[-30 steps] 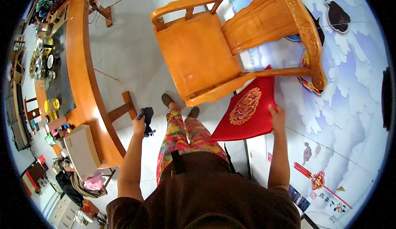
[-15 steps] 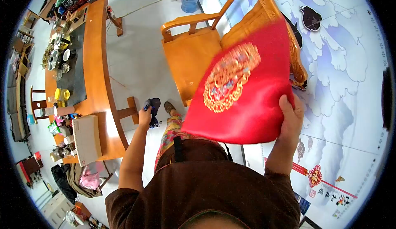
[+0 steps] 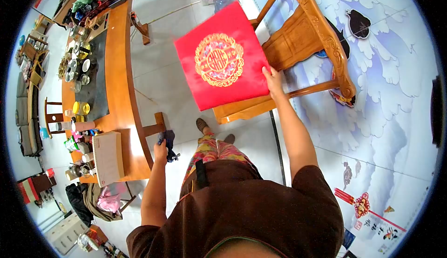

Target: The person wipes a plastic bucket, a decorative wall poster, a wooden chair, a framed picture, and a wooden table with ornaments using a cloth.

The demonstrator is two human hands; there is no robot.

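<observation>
With our right hand [image 3: 274, 81] we pinch the edge of the red cushion [image 3: 221, 62], which is over the seat of the chair [image 3: 291, 41] and hides most of it; we cannot tell whether they touch. Our left hand [image 3: 161, 151], to the chair's near left, is closed around a dark bundle [image 3: 170, 139]. The surface [image 3: 122, 72] stands left of the chair.

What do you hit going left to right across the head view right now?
Grey sofa → small wooden chair → tabletop → left hand → red cushion → right hand on the cushion's edge → black wall decoration.
</observation>
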